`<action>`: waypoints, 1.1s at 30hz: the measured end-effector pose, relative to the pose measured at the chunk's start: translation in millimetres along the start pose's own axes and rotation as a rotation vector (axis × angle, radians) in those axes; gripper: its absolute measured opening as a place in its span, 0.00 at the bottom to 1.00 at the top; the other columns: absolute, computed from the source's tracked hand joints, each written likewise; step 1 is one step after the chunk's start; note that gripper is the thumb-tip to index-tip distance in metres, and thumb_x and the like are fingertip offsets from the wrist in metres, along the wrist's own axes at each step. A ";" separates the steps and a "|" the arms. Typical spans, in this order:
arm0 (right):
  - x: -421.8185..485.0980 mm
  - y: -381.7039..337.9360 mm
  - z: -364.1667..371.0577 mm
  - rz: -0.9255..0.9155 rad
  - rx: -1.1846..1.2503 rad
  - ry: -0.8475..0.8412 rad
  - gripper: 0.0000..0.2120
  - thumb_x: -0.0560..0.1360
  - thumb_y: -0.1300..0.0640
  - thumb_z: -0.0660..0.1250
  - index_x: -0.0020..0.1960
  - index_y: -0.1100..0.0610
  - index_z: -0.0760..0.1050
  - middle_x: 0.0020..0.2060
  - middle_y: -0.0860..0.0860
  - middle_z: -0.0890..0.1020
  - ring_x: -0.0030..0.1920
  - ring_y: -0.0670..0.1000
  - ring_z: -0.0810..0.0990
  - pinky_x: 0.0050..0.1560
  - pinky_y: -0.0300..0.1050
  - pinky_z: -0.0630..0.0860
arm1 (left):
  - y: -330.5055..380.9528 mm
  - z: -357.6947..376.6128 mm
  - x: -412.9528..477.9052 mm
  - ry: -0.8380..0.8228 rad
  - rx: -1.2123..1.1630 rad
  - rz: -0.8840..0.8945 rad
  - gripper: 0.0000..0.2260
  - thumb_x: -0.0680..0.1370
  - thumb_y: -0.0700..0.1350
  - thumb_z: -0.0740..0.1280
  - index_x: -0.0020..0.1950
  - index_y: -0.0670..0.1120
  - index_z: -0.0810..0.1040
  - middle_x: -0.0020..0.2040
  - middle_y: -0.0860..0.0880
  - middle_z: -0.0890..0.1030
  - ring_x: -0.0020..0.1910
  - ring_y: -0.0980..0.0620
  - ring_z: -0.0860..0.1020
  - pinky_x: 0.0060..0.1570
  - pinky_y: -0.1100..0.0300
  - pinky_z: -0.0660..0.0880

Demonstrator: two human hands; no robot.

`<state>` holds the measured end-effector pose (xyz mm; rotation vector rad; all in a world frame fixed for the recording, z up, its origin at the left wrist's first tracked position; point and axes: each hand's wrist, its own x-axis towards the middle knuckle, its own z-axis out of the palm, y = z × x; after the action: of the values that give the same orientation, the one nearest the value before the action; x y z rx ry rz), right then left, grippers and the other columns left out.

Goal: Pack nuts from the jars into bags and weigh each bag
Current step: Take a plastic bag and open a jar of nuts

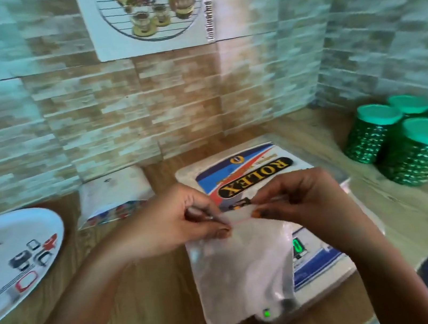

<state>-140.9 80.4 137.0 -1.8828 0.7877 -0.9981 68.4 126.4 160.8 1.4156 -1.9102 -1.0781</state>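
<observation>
bag (238,270), clear plastic, hangs over the near edge of the scale (252,161), held up by its top strip. left hand (186,222) pinches one end of that strip between thumb and forefinger, right hand (297,199) pinches the other, remaining fingers loosely curled. looks like the mouth is being worked open, so peel the two sides apart evenly and keep the opening facing up. nothing seems to be inside it, though blur makes that unsure. green jars (413,152) stand well off to the right, lids on, contents hidden. scale display (297,246) glows green beside the plastic.
</observation>
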 end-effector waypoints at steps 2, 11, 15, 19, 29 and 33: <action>-10.4 3.2 -29.8 0.017 0.051 0.096 0.05 0.58 0.56 0.73 0.34 0.51 0.82 0.31 0.46 0.84 0.32 0.40 0.80 0.36 0.32 0.75 | 12.6 7.6 17.3 0.060 -0.036 0.060 0.09 0.63 0.48 0.72 0.41 0.47 0.83 0.37 0.50 0.85 0.38 0.54 0.81 0.39 0.61 0.75; -38.9 28.5 -152.1 0.095 -0.145 0.168 0.11 0.63 0.51 0.70 0.42 0.55 0.83 0.35 0.54 0.85 0.36 0.50 0.82 0.40 0.45 0.78 | 62.0 87.3 132.8 0.231 -0.375 0.165 0.03 0.64 0.43 0.75 0.36 0.46 0.83 0.34 0.47 0.84 0.30 0.54 0.81 0.34 0.60 0.76; -36.5 40.0 -196.4 0.120 -0.336 0.007 0.07 0.72 0.53 0.68 0.46 0.52 0.83 0.39 0.48 0.85 0.41 0.46 0.82 0.43 0.42 0.77 | 85.3 134.7 179.7 0.085 -0.297 0.136 0.02 0.67 0.41 0.73 0.36 0.47 0.81 0.33 0.49 0.84 0.29 0.56 0.79 0.31 0.66 0.76; -33.6 61.2 -233.2 0.191 -0.408 0.066 0.05 0.73 0.59 0.70 0.41 0.55 0.84 0.33 0.49 0.83 0.32 0.42 0.77 0.36 0.37 0.72 | 94.8 166.6 217.6 0.222 -0.189 0.164 0.06 0.63 0.48 0.75 0.37 0.53 0.80 0.33 0.54 0.83 0.32 0.60 0.80 0.36 0.67 0.76; -28.5 119.0 -265.9 0.327 -0.197 0.212 0.07 0.73 0.60 0.69 0.39 0.50 0.81 0.32 0.52 0.83 0.31 0.45 0.79 0.35 0.35 0.77 | 84.2 257.6 239.3 0.472 -0.567 0.102 0.11 0.68 0.48 0.69 0.47 0.45 0.79 0.41 0.48 0.84 0.41 0.50 0.83 0.38 0.64 0.79; -26.7 132.6 -261.1 0.361 -0.169 0.206 0.08 0.72 0.59 0.70 0.36 0.49 0.79 0.32 0.50 0.82 0.31 0.43 0.78 0.36 0.36 0.77 | 81.7 269.7 259.5 0.591 -0.645 0.024 0.11 0.68 0.48 0.69 0.47 0.43 0.79 0.40 0.49 0.84 0.39 0.51 0.83 0.36 0.63 0.79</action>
<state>-397.6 -57.3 96.5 -1.7081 1.3173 -0.9249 -268.9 -30.9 70.3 1.1505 -1.0308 -0.9911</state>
